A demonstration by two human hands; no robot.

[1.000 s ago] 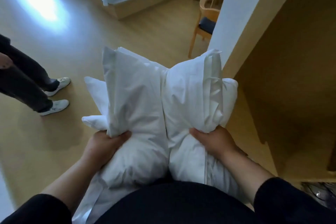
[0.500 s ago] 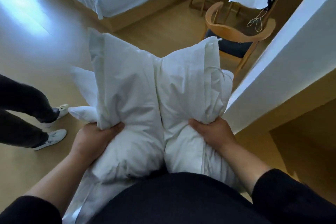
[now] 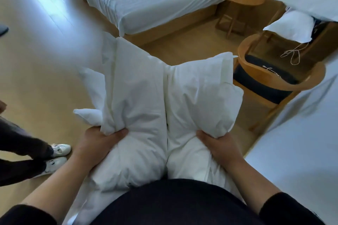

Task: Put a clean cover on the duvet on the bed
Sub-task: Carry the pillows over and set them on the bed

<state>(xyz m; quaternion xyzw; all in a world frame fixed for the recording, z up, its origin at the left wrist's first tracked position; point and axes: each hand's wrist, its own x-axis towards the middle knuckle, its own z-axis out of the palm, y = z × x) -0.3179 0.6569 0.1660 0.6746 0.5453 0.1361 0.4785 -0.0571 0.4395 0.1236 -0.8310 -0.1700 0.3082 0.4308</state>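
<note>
I'm carrying the white bundle (image 3: 155, 107) of bedding against my body, well short of the bed (image 3: 151, 0), which lies ahead under a white sheet. My left hand (image 3: 99, 142) grips a bunched fold on the bundle's left side; my right hand (image 3: 217, 144) clutches fabric on its right. Right of the bundle stands a wooden chair (image 3: 274, 86), beyond it two pillows (image 3: 294, 23). Left of the bundle, another person's shoes (image 3: 58, 155).
</note>
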